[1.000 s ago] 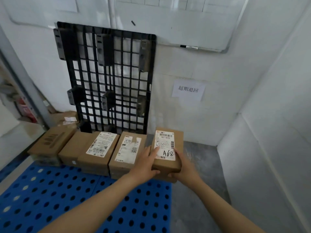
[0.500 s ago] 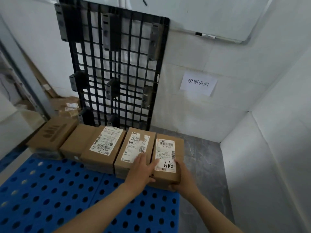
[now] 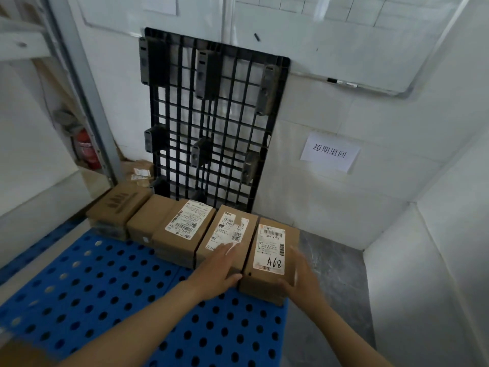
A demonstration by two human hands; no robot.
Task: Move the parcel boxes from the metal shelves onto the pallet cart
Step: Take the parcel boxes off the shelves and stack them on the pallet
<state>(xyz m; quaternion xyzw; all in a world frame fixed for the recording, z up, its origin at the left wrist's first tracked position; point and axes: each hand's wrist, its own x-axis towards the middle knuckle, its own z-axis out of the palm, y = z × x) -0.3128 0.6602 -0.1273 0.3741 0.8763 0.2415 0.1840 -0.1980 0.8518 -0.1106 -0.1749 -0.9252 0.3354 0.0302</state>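
**Parcel A68, far right corner of pallet cart**

Head view: A68 parcel box [image 3: 270,258] sits at the blue pallet cart's [image 3: 111,295] far right corner, last in the box row [image 3: 182,229]. Left hand [image 3: 219,271] flat on the neighbouring box, grip released. Right hand [image 3: 301,279] blurred beside A68; grip unclear.

Brown parcel boxes [image 3: 270,260] with white labels, blue black-holed pallet cart [image 3: 132,300], black grid pallet [image 3: 211,123].

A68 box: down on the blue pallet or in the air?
Down. The A68 box sits flat on the blue pallet, label up, in line with the row. Right hand blurred beside it; contact unclear.
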